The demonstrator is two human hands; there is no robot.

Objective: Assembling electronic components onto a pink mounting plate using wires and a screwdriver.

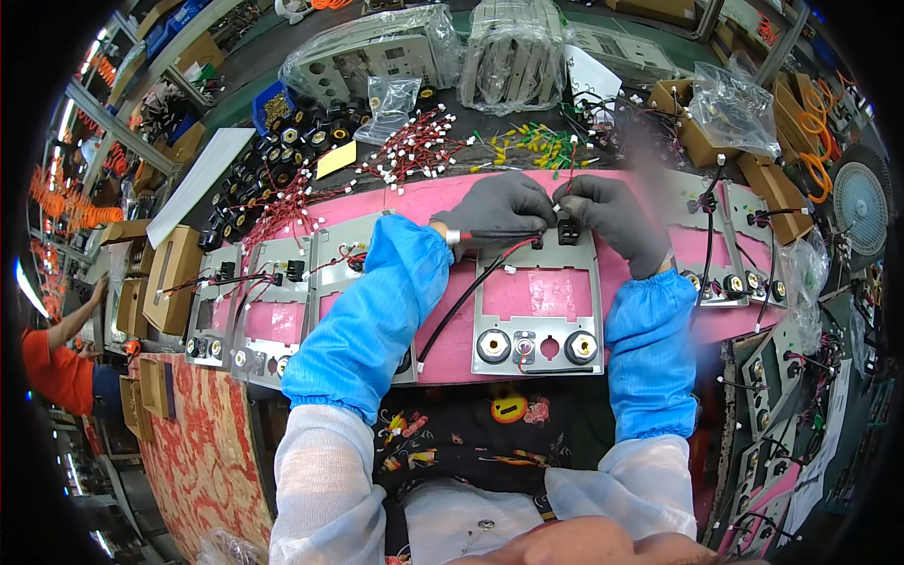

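Observation:
In front of me a grey metal panel (488, 311) lies on a pink mat, with a rectangular cut-out and two round black fittings (492, 346) near its lower edge. My left hand (506, 209), grey-gloved, has its fingers closed at the panel's top edge; what they pinch is hidden. Beside it, my right hand (617, 220), also gloved, pinches a thin red wire (572, 162) above a black switch (568, 232) on the panel. A black cable (459, 306) runs from a connector (537, 242) near the left fingers down the panel's left side.
More panels (273, 311) with wired parts lie on the pink mat (640, 188) to both sides. Behind are red wire leads (414, 151), yellow-green LEDs (541, 143), black round fittings (282, 151) and wrapped panels (377, 61). A fan (860, 200) stands right; a person (61, 363) is at far left.

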